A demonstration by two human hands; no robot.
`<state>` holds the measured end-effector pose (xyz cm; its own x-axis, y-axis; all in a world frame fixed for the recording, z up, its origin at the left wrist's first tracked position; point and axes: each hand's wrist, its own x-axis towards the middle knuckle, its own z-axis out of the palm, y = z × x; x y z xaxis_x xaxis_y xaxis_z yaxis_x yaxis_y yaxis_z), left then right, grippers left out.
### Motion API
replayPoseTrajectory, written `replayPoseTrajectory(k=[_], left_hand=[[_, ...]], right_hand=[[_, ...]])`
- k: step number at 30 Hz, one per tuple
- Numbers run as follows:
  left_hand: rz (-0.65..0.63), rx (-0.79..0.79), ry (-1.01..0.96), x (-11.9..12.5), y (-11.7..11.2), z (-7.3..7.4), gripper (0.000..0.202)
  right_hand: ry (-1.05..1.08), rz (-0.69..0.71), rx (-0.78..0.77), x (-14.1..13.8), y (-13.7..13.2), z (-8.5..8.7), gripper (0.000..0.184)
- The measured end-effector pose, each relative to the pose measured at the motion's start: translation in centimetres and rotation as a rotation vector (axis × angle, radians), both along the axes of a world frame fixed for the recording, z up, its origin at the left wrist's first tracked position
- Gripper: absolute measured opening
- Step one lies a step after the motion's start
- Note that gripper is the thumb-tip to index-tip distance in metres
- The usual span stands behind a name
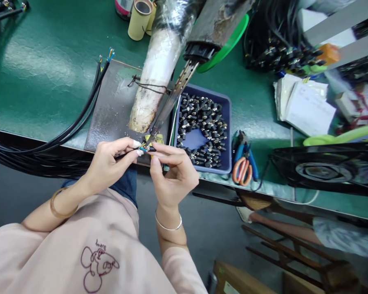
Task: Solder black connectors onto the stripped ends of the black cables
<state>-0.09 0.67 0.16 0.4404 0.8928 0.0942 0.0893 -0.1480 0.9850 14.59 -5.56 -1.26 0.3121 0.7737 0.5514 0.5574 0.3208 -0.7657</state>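
Green workbench top; centre frame, blue plastic tray of small black plugs. Left hand and right hand pinch thin black cable.

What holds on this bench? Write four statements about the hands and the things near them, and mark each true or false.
1. The left hand pinches a black cable with coloured wire ends. True.
2. The cutters lie on the table just right of the blue tray. True.
3. The blue tray is empty. False: it holds many black connectors.
4. The right hand grips the cutters. False: it pinches a small part at the cable's end.
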Motion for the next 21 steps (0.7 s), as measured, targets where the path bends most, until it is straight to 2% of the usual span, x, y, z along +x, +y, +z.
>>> replayPoseTrajectory(k=[6,13,16,19,21], left_hand=[[-0.041,-0.04,0.045,-0.17,-0.1,0.15,0.021],[-0.072,-0.147,-0.012,-0.26,-0.14,0.3,0.021],[-0.093,-0.197,-0.02,-0.4,-0.09,0.43,0.023],[-0.182,-0.306,-0.029,-0.63,0.14,0.74,0.024],[-0.219,-0.369,-0.038,-0.75,0.27,0.96,0.021]], right_hand=[[-0.019,0.002,-0.017,0.13,-0.07,0.1,0.012],[-0.189,-0.043,0.047,-0.14,0.04,0.5,0.016],[-0.136,-0.033,0.002,0.04,0.27,0.45,0.013],[-0.064,0.007,-0.098,0.28,0.43,0.32,0.011],[-0.062,0.013,-0.108,0.37,0.31,0.26,0.01]])
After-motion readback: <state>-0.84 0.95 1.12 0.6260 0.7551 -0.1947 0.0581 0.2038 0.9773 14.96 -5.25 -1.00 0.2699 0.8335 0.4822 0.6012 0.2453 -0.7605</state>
